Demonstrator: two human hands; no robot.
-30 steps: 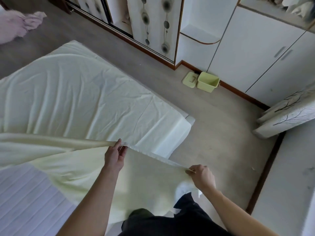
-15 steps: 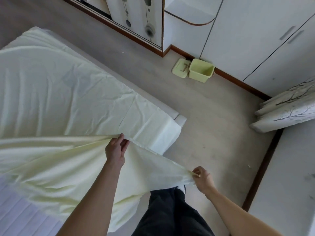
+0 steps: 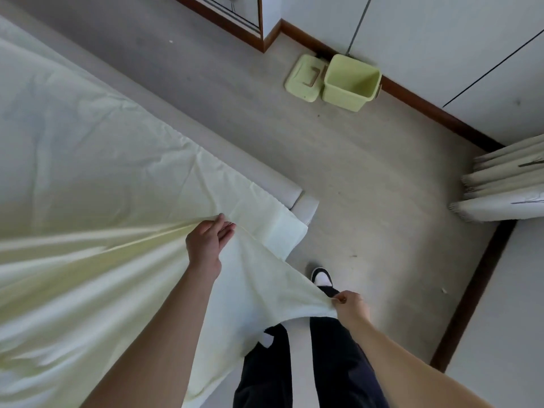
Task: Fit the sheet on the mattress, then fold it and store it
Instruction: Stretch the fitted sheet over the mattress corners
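Note:
A pale yellow sheet [image 3: 88, 160] lies spread over the low mattress [image 3: 306, 209], whose grey corner pokes out at the sheet's far right end. My left hand [image 3: 207, 241] grips the sheet's lifted edge near that corner, fingers over the fold. My right hand [image 3: 350, 304] pinches the sheet's corner above my legs, holding it off the floor. Between both hands the edge is stretched taut, and the near part of the sheet hangs doubled over itself.
A light green bin [image 3: 350, 82] and its lid [image 3: 304, 78] sit on the floor by the white cupboards [image 3: 441, 39]. Folded patterned bedding [image 3: 506, 187] lies at the right. My dark trousers and shoe [image 3: 321, 276] stand beside the mattress corner.
I have stepped toward the mattress's corner and my view has tilted down. Both hands keep hold of the sheet edge, and the right hand has dropped lower and nearer my legs.

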